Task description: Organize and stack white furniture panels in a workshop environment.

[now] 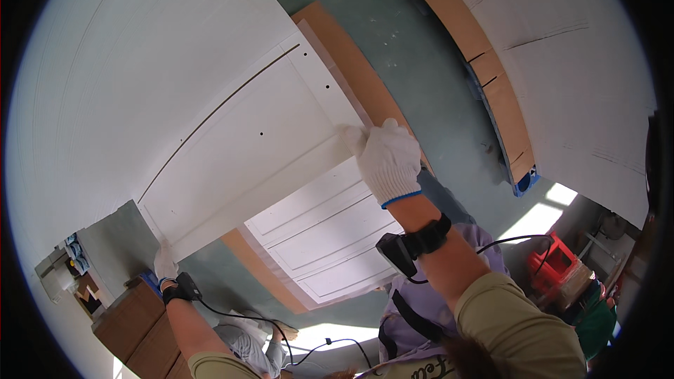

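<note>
Both my hands wear white knitted gloves and hold a white board (246,158) with small dark holes and a long dark groove along its far side. My right hand (386,158) is closed on the board's near right corner. At its near left corner, my left hand (166,265) grips the edge, with the fingers partly hidden. The board is raised above another white panel (323,231) with straight grooves, which lies on brown cardboard (256,270). A black device with a cable is strapped to each wrist.
Large white sheets (126,63) stretch across the far left. More white sheets (569,63) rest on cardboard (456,21) and a blue pallet (525,181) at right. Brown boxes (137,323) stand near left. A red plastic stool (551,263) is among clutter at lower right.
</note>
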